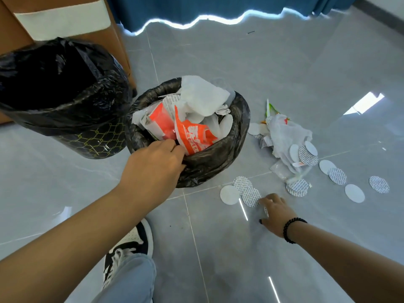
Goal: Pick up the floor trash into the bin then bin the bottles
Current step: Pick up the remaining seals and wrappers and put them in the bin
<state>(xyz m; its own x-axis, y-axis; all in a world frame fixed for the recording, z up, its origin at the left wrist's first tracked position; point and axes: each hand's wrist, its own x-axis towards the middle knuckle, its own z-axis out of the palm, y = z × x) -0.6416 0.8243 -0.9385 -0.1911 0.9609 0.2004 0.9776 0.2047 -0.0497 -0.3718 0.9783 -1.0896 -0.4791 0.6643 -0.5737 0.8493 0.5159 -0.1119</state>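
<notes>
A small bin [218, 158] lined with a black bag stands on the floor, stuffed with white paper and orange-and-white wrappers [192, 136]. My left hand [155, 162] grips the bin's near rim, fingers curled over the bag edge. To the right, several round white seal discs [242, 191] lie scattered on the tiles, along with a crumpled clear plastic bag [286, 136]. My right hand [275, 211], wearing a black bead bracelet, reaches down to the floor, its fingertips touching the nearest disc. No bottles are in view.
A taller bin [72, 119] with a black liner and a gold net pattern stands at left, touching a brown cabinet [19, 29]. A blue curtain [196, 7] hangs at the back. My shoe [129, 243] and trouser leg are below the small bin.
</notes>
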